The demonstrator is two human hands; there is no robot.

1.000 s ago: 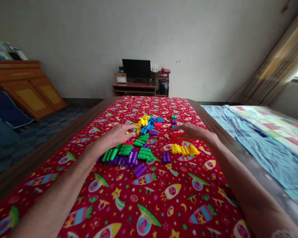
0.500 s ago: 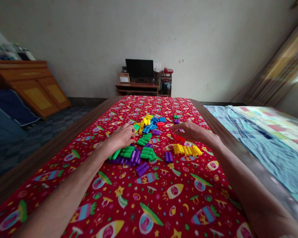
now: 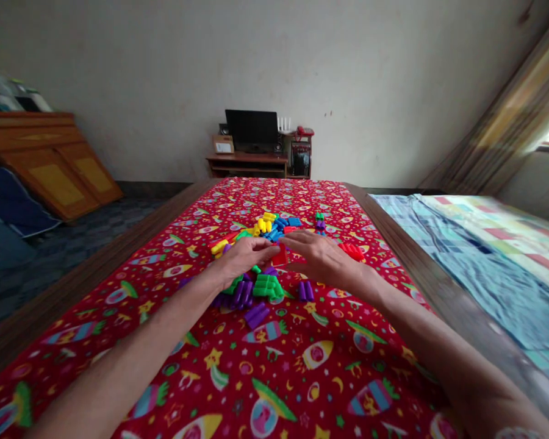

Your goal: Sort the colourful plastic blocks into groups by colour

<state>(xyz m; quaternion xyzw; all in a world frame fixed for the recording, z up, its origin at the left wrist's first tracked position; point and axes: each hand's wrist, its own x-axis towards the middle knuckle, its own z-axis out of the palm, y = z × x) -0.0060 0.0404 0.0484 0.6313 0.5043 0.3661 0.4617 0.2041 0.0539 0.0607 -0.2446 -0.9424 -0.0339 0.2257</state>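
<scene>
My left hand reaches over the pile with its thumb and fingertips pinched on a red plastic block. Facing it from the right, my right hand has its fingers stretched out and its thumb apart, around the far side of that block; whether it touches the block I cannot tell. Under and in front of my left hand lie green blocks and purple blocks. A row of red blocks sits beyond my right wrist. The yellow row on the right is hidden behind my right hand and forearm.
Yellow blocks and blue blocks lie farther back on the red patterned cloth. Single purple pieces rest nearer me. A bed stands to the right, a wooden cabinet to the left.
My left hand has moved right, bringing the red block from the pile's left side. My right hand has come left and nearer, uncovering the red row and covering the yellow one.
</scene>
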